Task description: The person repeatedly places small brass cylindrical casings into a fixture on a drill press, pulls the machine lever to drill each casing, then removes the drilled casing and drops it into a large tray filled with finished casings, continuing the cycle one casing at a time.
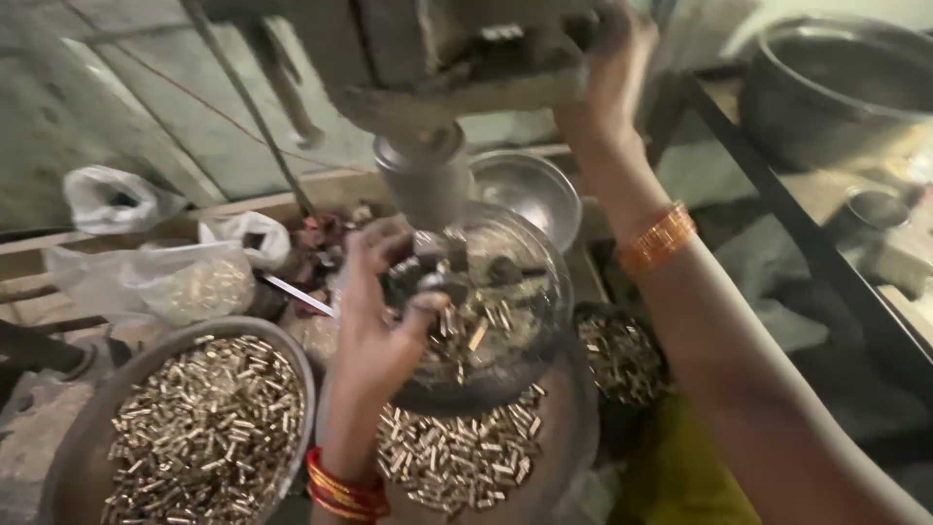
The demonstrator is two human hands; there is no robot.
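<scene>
The left hand (374,311) is pinching one small brass tube (478,335) under the press (428,180): light, stiff, slippery, best pinched sideways. The right hand (612,58) is gripping the lever (505,87).

Dim workshop, grey wall (146,107), dark metal shelf frame (777,214).

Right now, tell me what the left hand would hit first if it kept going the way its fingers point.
The left hand points up and right at the small metal fixture under the press cylinder. Its fingertips look almost on it already, though depth is unclear.
</scene>
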